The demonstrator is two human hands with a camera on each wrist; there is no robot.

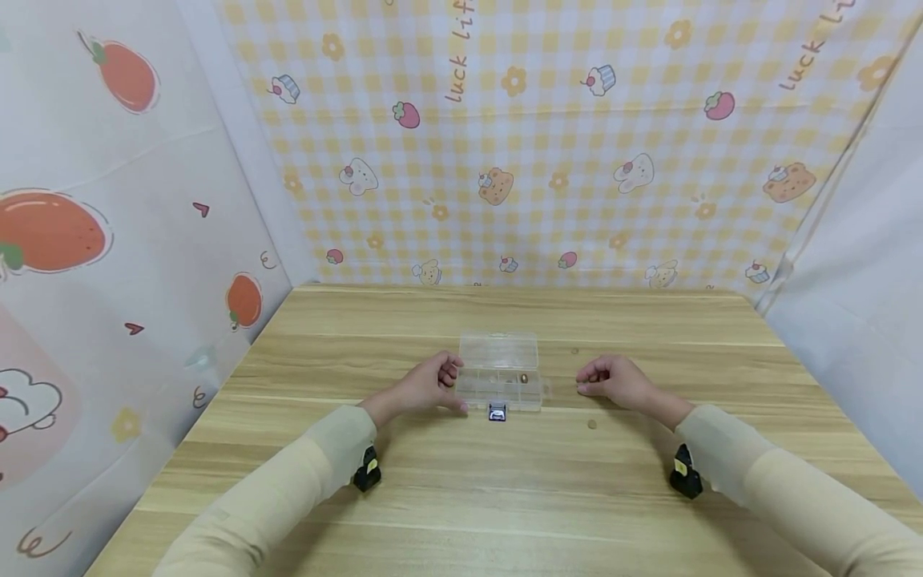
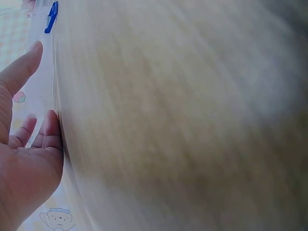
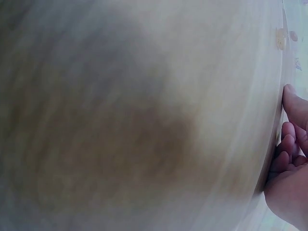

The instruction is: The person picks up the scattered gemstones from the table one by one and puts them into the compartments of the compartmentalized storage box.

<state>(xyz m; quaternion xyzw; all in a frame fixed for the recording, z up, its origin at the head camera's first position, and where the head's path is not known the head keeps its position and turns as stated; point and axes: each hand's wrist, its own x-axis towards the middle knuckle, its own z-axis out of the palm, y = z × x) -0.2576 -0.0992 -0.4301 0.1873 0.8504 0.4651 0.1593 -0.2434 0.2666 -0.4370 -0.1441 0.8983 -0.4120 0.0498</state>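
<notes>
Head view: mid-frame lies a clear plastic box (image 1: 508,392), its see-through lid (image 1: 497,351) open behind, thin walls dividing shallow compartments (the upper-right one holds a small brownish piece (image 1: 524,378)). A blue-edged piece (image 1: 497,413) sits at its front. The left hand (image 1: 429,383), thumb and fingers apart, brackets its left end; right of centre, the right hand (image 1: 622,383) bends its fingers near the table (image 1: 461,497), pinching or not, I cannot tell.

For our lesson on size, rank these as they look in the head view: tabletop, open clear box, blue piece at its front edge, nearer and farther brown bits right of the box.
1. Tabletop
2. Open clear box
3. Blue piece
Last: nearer brown bit and farther brown bit; they look alike, so unranked.
</notes>
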